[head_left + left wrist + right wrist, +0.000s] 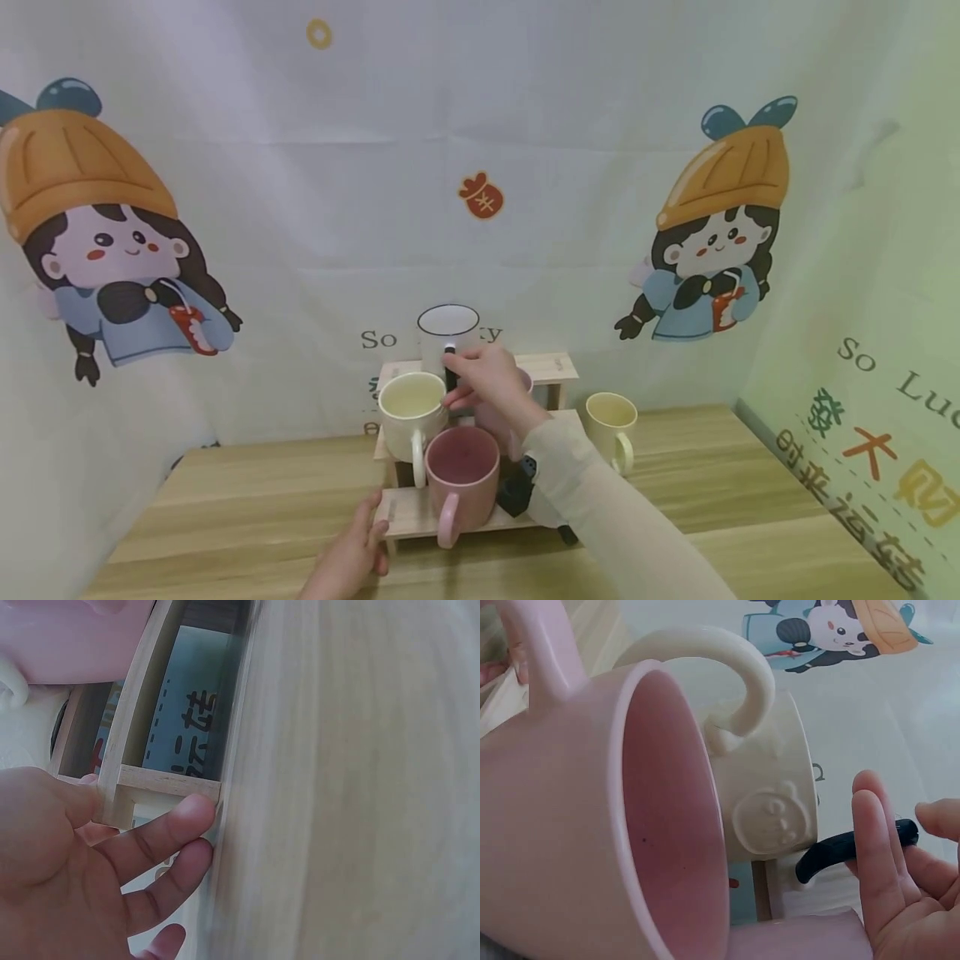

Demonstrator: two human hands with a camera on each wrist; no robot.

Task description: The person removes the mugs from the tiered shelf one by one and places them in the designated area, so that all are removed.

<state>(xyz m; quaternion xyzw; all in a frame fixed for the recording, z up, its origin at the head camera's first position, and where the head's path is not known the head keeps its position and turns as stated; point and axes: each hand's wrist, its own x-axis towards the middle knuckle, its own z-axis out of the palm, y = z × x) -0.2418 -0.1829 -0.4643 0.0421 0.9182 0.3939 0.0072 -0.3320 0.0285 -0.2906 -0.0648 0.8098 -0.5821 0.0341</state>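
Observation:
My right hand (pixel 487 379) pinches the black handle (pixel 840 851) of a white mug (pixel 448 323) with a dark rim, at the top step of a small wooden rack (pixel 408 512). Whether the mug's base touches the step is hidden. My left hand (pixel 67 862) holds the end of the rack's lowest step, thumb above and fingers against the leg. A cream mug (pixel 412 408) with a raised face sits on the middle step. On the lowest step stands a pink mug (pixel 462 467). Behind my right wrist, a lilac-pink mug (pixel 802 937) is partly covered.
A pale yellow mug (pixel 611 421) stands on the wood-grain table (pixel 262 500), right of the rack. Under my right forearm, a black object (pixel 516 496) is partly hidden. A printed cloth (pixel 390 200) hangs close behind the rack.

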